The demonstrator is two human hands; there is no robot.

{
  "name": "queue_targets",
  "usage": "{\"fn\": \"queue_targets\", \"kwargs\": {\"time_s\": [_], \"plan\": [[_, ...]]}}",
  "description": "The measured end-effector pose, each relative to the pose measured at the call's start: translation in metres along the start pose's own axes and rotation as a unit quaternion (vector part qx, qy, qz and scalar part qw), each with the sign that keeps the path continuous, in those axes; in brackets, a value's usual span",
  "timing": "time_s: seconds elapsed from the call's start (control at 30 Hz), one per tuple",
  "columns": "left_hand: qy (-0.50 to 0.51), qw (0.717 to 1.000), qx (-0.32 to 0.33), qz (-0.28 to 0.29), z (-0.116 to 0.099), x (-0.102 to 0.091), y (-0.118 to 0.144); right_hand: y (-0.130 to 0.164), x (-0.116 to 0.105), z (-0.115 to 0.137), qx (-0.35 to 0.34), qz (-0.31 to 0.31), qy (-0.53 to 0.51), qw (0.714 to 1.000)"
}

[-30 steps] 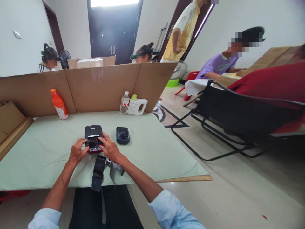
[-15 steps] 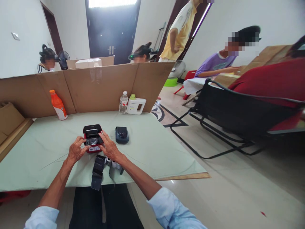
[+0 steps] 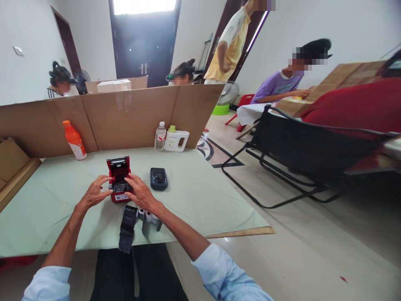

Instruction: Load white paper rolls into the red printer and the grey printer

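Left hand (image 3: 94,193) and right hand (image 3: 140,194) flank the lid-up red device (image 3: 122,197), grip unclear. White rolls (image 3: 148,215) lie near the right wrist.

The single head view looks forward and down over the near table (image 3: 194,192) toward the far door (image 3: 134,46).
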State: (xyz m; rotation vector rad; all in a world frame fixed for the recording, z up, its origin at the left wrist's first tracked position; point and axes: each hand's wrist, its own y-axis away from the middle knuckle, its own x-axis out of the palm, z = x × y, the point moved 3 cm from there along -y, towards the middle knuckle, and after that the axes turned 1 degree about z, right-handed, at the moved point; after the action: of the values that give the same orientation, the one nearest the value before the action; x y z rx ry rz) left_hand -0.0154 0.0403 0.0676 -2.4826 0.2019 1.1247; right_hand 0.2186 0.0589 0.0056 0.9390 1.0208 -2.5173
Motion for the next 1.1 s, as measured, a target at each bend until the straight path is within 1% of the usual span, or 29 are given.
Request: {"fn": "queue_targets", "kwargs": {"time_s": [0.07,0.2,0.27,0.33,0.4,0.47,0.53,0.6,0.7,0.8,0.9,0.97,1.03,1.1], "plan": [[0.008,1.000,-0.006,-0.005,0.002,0.001,-0.006,-0.010,-0.001,0.003,-0.011,0.014,0.019,1.000],[0.020,1.000,-0.004,0.003,0.011,0.006,-0.021,-0.027,-0.003,0.008,-0.025,0.051,0.040,0.998],[0.028,1.000,-0.002,0.002,0.016,0.008,-0.028,-0.033,-0.006,0.009,-0.021,0.056,0.036,0.998],[0.038,0.999,-0.005,-0.002,0.020,0.009,-0.035,-0.039,-0.010,0.008,-0.009,0.046,0.023,0.999],[0.051,0.999,-0.019,-0.005,0.024,0.010,-0.041,-0.048,-0.016,0.005,0.017,0.023,-0.008,1.000],[0.063,0.997,-0.043,0.001,0.026,0.011,-0.048,-0.060,-0.023,0.001,0.053,-0.003,-0.064,0.997],[0.076,0.996,-0.054,0.014,0.025,0.013,-0.057,-0.073,-0.029,-0.002,0.084,-0.018,-0.132,0.988],[0.093,0.994,-0.049,0.032,0.022,0.017,-0.065,-0.085,-0.034,-0.002,0.104,-0.021,-0.197,0.975],[0.126,0.989,-0.062,0.054,0.020,0.025,-0.077,-0.101,-0.040,0.003,0.111,-0.023,-0.260,0.959],[0.157,0.983,-0.077,0.062,0.020,0.032,-0.081,-0.112,-0.047,0.015,0.091,-0.024,-0.286,0.954],[0.183,0.979,-0.064,0.063,0.015,0.034,-0.080,-0.116,-0.059,0.026,0.078,-0.037,-0.307,0.948],[0.195,0.978,-0.051,0.058,0.006,0.033,-0.079,-0.112,-0.073,0.032,0.076,-0.053,-0.326,0.941],[0.186,0.981,-0.031,0.048,-0.007,0.030,-0.079,-0.100,-0.092,0.036,0.071,-0.076,-0.341,0.934],[0.150,0.988,-0.006,0.042,-0.026,0.030,-0.081,-0.078,-0.116,0.038,0.065,-0.105,-0.346,0.930]]}}
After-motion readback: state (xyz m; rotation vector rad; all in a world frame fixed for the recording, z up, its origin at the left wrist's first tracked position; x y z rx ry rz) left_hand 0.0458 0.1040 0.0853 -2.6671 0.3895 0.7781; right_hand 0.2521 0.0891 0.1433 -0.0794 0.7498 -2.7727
